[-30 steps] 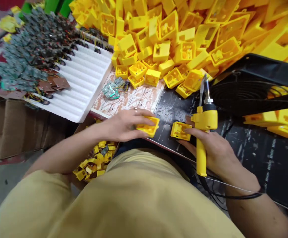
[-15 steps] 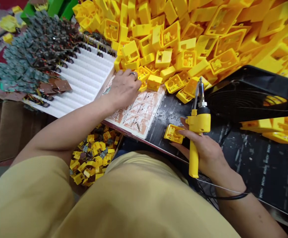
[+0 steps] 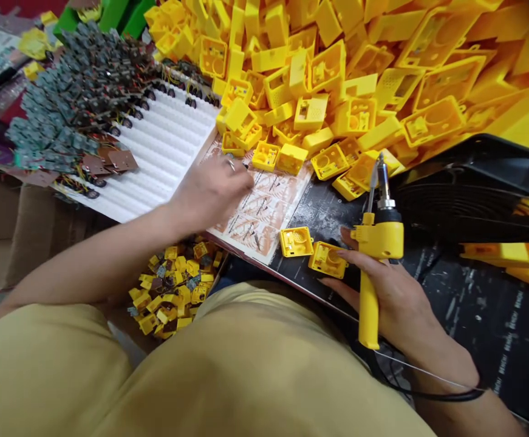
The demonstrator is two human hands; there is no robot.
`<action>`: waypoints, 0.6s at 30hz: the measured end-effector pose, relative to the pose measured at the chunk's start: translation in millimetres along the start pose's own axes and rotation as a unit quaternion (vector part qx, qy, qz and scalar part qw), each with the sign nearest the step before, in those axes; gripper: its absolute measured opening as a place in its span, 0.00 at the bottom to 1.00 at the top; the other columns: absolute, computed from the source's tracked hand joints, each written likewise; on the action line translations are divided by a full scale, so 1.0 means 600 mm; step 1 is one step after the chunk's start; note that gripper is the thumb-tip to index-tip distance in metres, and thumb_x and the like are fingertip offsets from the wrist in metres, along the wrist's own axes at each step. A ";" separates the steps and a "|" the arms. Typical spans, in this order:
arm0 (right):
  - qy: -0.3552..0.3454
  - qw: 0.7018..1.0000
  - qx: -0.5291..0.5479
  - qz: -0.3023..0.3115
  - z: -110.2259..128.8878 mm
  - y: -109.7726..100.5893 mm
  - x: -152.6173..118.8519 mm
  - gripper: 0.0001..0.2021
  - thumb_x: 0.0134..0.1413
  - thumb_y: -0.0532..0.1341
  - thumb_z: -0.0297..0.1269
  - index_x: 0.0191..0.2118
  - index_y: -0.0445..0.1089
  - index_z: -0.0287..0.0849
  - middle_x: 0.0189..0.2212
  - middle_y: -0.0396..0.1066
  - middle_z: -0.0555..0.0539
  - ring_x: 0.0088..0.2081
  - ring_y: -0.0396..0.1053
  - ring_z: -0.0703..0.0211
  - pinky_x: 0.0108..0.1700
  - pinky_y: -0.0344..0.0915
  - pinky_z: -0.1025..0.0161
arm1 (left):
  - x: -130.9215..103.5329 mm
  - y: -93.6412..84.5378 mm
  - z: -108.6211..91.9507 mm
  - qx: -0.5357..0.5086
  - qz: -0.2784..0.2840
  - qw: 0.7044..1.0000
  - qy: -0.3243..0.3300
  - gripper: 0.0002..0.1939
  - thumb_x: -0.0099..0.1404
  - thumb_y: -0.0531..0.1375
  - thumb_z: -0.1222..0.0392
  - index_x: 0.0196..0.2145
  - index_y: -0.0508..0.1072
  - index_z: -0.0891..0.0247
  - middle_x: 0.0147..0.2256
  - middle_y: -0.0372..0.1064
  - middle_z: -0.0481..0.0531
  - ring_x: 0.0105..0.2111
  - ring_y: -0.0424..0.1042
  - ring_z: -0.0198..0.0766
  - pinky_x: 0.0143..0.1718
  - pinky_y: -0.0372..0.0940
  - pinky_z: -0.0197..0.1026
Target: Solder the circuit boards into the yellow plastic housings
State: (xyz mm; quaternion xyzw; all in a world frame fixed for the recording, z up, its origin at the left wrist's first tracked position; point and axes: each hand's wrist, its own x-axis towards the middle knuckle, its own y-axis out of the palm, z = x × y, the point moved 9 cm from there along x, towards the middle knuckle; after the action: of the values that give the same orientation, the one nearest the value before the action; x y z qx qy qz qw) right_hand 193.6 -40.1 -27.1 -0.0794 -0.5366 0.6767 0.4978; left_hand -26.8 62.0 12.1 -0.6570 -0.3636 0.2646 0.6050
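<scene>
A yellow soldering gun (image 3: 368, 297) is gripped in my right hand (image 3: 394, 291), its metal tip pointing up and away. The thumb and fingers of that hand also reach around an open yellow plastic casing (image 3: 328, 260) on the bench. Just left of it lies a second open casing (image 3: 296, 241). Above the printed sheet (image 3: 257, 224) is my left hand (image 3: 218, 188), a ring on one finger. Motion blurs it, and its curled fingers are mostly hidden under the hand. Beyond it sit more yellow casings (image 3: 265, 156).
A large heap of yellow casings (image 3: 321, 67) covers the back. On the left, wired circuit boards (image 3: 86, 91) are piled on a ridged white foam sheet (image 3: 164, 145). A black fan (image 3: 464, 182) stands at right. Below the bench edge is a box of casings and boards (image 3: 177, 285).
A second open casing now lies left of the one by my right hand. My left hand has drawn back from the heap's edge toward me. The view has shifted slightly.
</scene>
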 end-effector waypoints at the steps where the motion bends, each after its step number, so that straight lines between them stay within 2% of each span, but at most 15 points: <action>1: 0.001 1.000 0.002 -0.001 0.001 -0.001 0.003 0.27 0.57 0.68 0.35 0.61 0.62 0.47 0.56 0.71 0.40 0.58 0.71 0.45 0.57 0.73 0.49 | 0.005 -0.005 0.031 0.036 0.017 0.999 -0.029 0.15 0.71 0.51 0.60 0.39 0.77 0.65 0.40 0.74 0.60 0.44 0.72 0.50 0.46 0.67 0.52; 2: -0.002 1.000 0.003 -0.001 0.002 -0.001 0.008 0.28 0.57 0.68 0.35 0.61 0.62 0.47 0.56 0.71 0.40 0.58 0.70 0.45 0.57 0.72 0.49 | 0.009 -0.006 0.055 0.067 0.036 0.996 -0.048 0.14 0.70 0.53 0.59 0.40 0.77 0.65 0.42 0.74 0.62 0.47 0.71 0.53 0.47 0.66 0.54; 4: -0.018 1.000 0.007 0.000 0.010 0.002 0.023 0.27 0.58 0.68 0.34 0.61 0.61 0.47 0.54 0.73 0.42 0.57 0.71 0.45 0.58 0.71 0.47 | 0.015 0.004 0.079 0.099 0.062 0.992 -0.049 0.13 0.68 0.56 0.58 0.43 0.77 0.65 0.45 0.73 0.63 0.51 0.69 0.57 0.49 0.65 0.56; 8: -0.051 0.998 0.017 0.024 0.030 0.021 0.064 0.24 0.60 0.66 0.38 0.59 0.62 0.47 0.48 0.75 0.44 0.54 0.73 0.48 0.58 0.70 0.46 | 0.024 0.040 0.073 0.089 0.063 0.994 -0.016 0.12 0.68 0.56 0.57 0.39 0.78 0.63 0.49 0.72 0.58 0.55 0.67 0.55 0.57 0.59 0.58; 10: -0.073 0.996 0.021 0.043 0.041 0.034 0.079 0.21 0.61 0.65 0.38 0.57 0.62 0.46 0.46 0.75 0.43 0.51 0.74 0.50 0.57 0.71 0.47 | 0.028 0.039 0.074 0.057 0.045 0.997 -0.017 0.12 0.68 0.55 0.57 0.35 0.77 0.63 0.48 0.73 0.54 0.55 0.66 0.52 0.61 0.56 0.59; 12: -0.089 0.995 0.016 0.047 0.049 0.040 0.084 0.18 0.63 0.63 0.36 0.56 0.62 0.45 0.43 0.76 0.45 0.46 0.75 0.53 0.53 0.72 0.51 | 0.033 0.016 0.088 -0.015 0.014 0.999 -0.040 0.13 0.69 0.54 0.55 0.35 0.75 0.63 0.49 0.74 0.53 0.55 0.67 0.48 0.62 0.57 0.58; 14: -0.084 0.996 0.002 0.031 0.050 0.039 0.082 0.16 0.64 0.62 0.33 0.55 0.62 0.45 0.41 0.76 0.46 0.42 0.75 0.55 0.47 0.74 0.56 | 0.041 -0.026 0.113 -0.123 -0.039 0.988 -0.086 0.14 0.70 0.54 0.53 0.38 0.74 0.65 0.49 0.75 0.54 0.53 0.70 0.42 0.60 0.62 0.53; 16: -0.066 0.998 -0.012 0.009 0.046 0.036 0.076 0.18 0.63 0.62 0.32 0.56 0.62 0.46 0.41 0.76 0.45 0.42 0.76 0.54 0.43 0.74 0.58 | 0.053 -0.072 0.137 -0.233 -0.106 0.958 -0.131 0.13 0.70 0.55 0.52 0.41 0.72 0.64 0.49 0.76 0.53 0.51 0.73 0.39 0.57 0.67 0.50; 18: -0.056 0.998 -0.022 -0.003 0.044 0.037 0.070 0.21 0.62 0.64 0.35 0.58 0.61 0.46 0.43 0.76 0.43 0.44 0.76 0.51 0.43 0.74 0.56 | 0.071 -0.111 0.148 -0.284 -0.160 0.932 -0.160 0.13 0.71 0.52 0.50 0.46 0.71 0.58 0.49 0.77 0.49 0.53 0.74 0.39 0.54 0.70 0.50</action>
State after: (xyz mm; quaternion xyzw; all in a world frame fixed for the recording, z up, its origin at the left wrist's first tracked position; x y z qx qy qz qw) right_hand 142.9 -23.6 -16.0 -0.0507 -0.5791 0.6664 0.4669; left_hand -82.1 149.7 70.6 -0.6837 -0.6160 0.1518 0.3608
